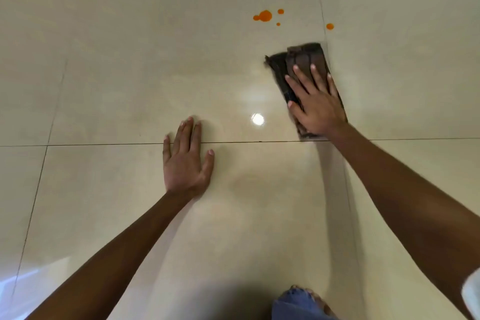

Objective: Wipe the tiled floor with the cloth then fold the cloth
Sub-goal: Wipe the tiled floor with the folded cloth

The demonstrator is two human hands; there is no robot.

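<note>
A dark brown cloth, folded into a long strip, lies flat on the glossy beige tiled floor at the right of centre. My right hand presses on its near half with straight, spread fingers. My left hand rests flat on the bare tile to the left, palm down, across a grout line. Orange spill drops sit on the floor just beyond the cloth, with one more drop to their right.
Dark grout lines cross the floor, one running left to right under both hands. A ceiling light reflects on the tile between the hands. My knee in torn blue jeans shows at the bottom edge.
</note>
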